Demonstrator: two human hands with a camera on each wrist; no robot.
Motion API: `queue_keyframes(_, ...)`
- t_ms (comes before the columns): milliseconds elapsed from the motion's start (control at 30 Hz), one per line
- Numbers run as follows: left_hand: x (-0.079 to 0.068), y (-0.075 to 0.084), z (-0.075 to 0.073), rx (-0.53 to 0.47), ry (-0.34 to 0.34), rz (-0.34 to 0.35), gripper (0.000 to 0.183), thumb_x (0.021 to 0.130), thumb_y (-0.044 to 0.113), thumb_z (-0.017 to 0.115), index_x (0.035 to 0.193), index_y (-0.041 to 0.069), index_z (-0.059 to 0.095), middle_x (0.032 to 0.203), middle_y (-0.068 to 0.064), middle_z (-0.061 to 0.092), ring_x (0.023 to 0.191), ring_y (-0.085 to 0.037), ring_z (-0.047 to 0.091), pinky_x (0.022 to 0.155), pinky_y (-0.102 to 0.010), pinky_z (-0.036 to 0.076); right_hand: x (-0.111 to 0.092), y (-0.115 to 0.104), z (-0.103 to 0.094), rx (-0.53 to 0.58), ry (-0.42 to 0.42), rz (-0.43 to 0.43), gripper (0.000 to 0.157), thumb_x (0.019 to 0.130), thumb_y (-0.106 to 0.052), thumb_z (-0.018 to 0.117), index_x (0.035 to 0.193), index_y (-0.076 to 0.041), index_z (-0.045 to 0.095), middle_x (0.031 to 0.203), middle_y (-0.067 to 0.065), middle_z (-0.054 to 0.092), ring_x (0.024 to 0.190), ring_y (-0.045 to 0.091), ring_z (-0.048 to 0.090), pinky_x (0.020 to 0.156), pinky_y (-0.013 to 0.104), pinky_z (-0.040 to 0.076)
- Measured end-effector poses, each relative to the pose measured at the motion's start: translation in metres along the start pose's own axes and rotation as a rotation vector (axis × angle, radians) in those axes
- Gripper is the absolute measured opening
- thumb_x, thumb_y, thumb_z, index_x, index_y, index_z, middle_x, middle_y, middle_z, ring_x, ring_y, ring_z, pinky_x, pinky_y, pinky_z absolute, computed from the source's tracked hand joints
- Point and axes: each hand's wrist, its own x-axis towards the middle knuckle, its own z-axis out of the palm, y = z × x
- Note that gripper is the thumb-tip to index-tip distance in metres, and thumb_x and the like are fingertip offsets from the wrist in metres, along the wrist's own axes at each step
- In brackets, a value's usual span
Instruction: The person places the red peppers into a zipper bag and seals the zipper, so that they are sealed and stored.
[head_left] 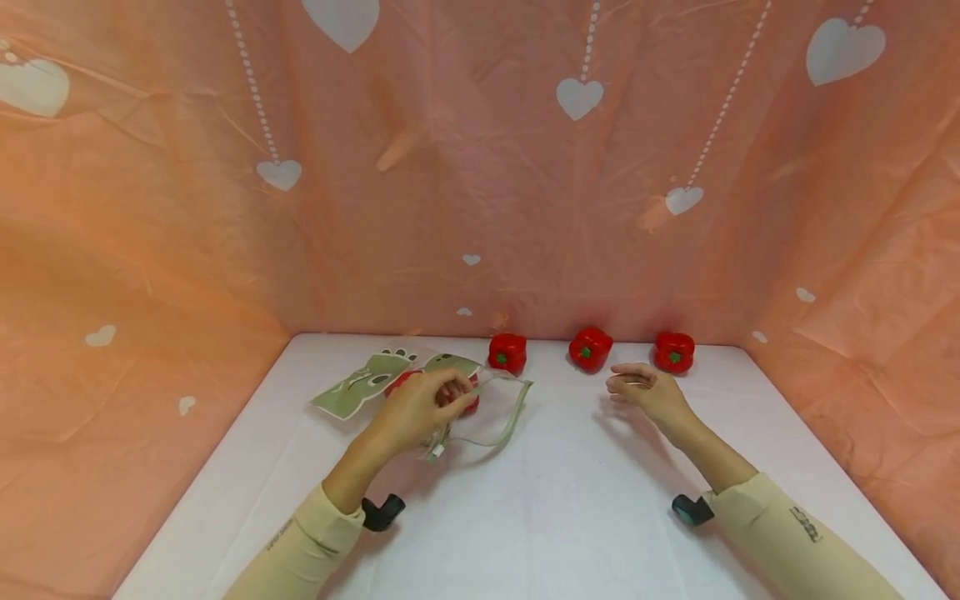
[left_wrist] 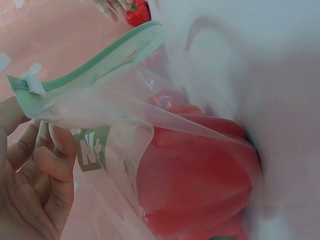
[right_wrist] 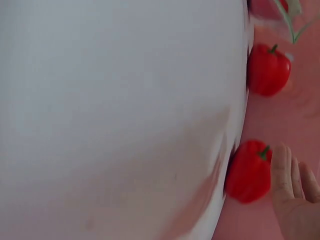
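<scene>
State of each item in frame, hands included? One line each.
Zip bag: mouth open
Slider: at one end of the zip
Bagged pepper: inside, seen through clear film
Left pepper: on the table, unbagged
Middle pepper: unbagged, stem on
Right pepper: unbagged, stem on
Left hand: fingers bent, at bag; grip unclear
Right hand: relaxed, empty

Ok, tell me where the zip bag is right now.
In the head view, the zip bag is left of centre on the white table, at the left hand, with the leftmost loose pepper just behind its open mouth.
</scene>
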Motion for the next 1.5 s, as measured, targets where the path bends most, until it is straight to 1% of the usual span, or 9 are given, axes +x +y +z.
queue_keyframes(300,0.000,-0.003,-0.001,-0.006,-0.002,0.012,0.006,0.101,0.024,0.077,0.103,0.020,0.073,0.087,0.015,0.070,0.080,-0.005,0.064,0.076,-0.030,0.055,0.007,0.008,-0.025,-0.004,0.103,0.000,0.055,0.107,-0.014,0.068,0.148,0.015,0.048,0.104,-0.011,0.076,0.091,0.003,0.076,0.091,0.030,0.061)
queue_keyframes(500,-0.001,-0.003,-0.002,-0.001,0.001,0.016,0.006,0.100,0.023,0.078,0.102,0.020,0.073,0.087,0.015,0.071,0.081,-0.005,0.066,0.076,-0.030,0.055,0.012,0.011,-0.039,-0.090,0.187,-0.027,0.057,0.105,-0.020,0.072,0.147,0.012,0.051,0.101,-0.015,0.074,0.087,0.001,0.075,0.086,0.022,0.060)
queue_keyframes(700,0.000,0.000,-0.003,0.002,0.000,0.021,0.007,0.101,0.024,0.077,0.103,0.019,0.073,0.088,0.014,0.071,0.081,-0.005,0.066,0.075,-0.030,0.054,0.016,0.009,-0.048,-0.265,0.358,-0.022,0.060,0.101,-0.032,0.078,0.141,0.007,0.057,0.115,0.010,0.072,0.081,-0.001,0.069,0.079,0.018,0.059)
queue_keyframes(867,-0.002,0.000,-0.004,-0.004,-0.004,0.020,0.006,0.101,0.023,0.077,0.104,0.019,0.073,0.088,0.013,0.071,0.081,-0.006,0.065,0.075,-0.029,0.054,0.023,0.010,-0.054,-0.360,0.470,-0.038,0.053,0.099,-0.027,0.081,0.133,0.009,0.062,0.121,0.029,0.070,0.077,-0.009,0.058,0.072,0.008,0.051)
queue_keyframes(967,-0.002,0.001,-0.004,-0.007,-0.006,0.016,0.006,0.101,0.023,0.077,0.104,0.020,0.073,0.088,0.013,0.071,0.081,-0.006,0.066,0.075,-0.029,0.054,0.027,0.011,-0.056,-0.393,0.511,-0.033,0.052,0.098,-0.027,0.081,0.132,0.008,0.062,0.122,0.030,0.069,0.086,0.005,0.066,0.070,0.006,0.046)
queue_keyframes(1100,-0.002,0.001,-0.004,-0.009,-0.009,0.008,0.006,0.101,0.024,0.077,0.103,0.020,0.073,0.089,0.013,0.071,0.082,-0.006,0.066,0.076,-0.029,0.054,0.032,0.012,-0.060,-0.416,0.526,0.028,0.060,0.101,-0.031,0.077,0.141,0.008,0.055,0.132,0.030,0.062,0.115,0.039,0.062,0.080,0.017,0.049)
queue_keyframes(1200,-0.002,0.001,-0.004,-0.012,-0.013,0.005,0.006,0.101,0.024,0.077,0.104,0.020,0.073,0.089,0.012,0.071,0.082,-0.006,0.066,0.076,-0.029,0.055,0.036,0.013,-0.063,-0.410,0.518,0.078,0.067,0.103,-0.031,0.074,0.149,0.009,0.046,0.143,0.032,0.053,0.128,0.045,0.053,0.098,0.038,0.055)
queue_keyframes(1300,-0.002,0.001,-0.004,-0.013,-0.016,0.006,0.006,0.101,0.024,0.077,0.104,0.020,0.073,0.089,0.013,0.072,0.082,-0.006,0.065,0.076,-0.029,0.055,0.041,0.015,-0.065,-0.412,0.512,0.111,0.072,0.104,-0.030,0.072,0.153,0.010,0.037,0.150,0.034,0.044,0.138,0.049,0.044,0.111,0.057,0.050)
queue_keyframes(1500,0.000,-0.001,-0.002,-0.004,-0.014,0.008,0.006,0.101,0.024,0.077,0.105,0.021,0.073,0.089,0.013,0.071,0.081,-0.005,0.065,0.074,-0.029,0.055,0.050,0.017,-0.068,-0.475,0.544,0.135,0.079,0.103,-0.030,0.072,0.154,0.013,0.032,0.152,0.035,0.035,0.145,0.051,0.032,0.113,0.064,0.045)
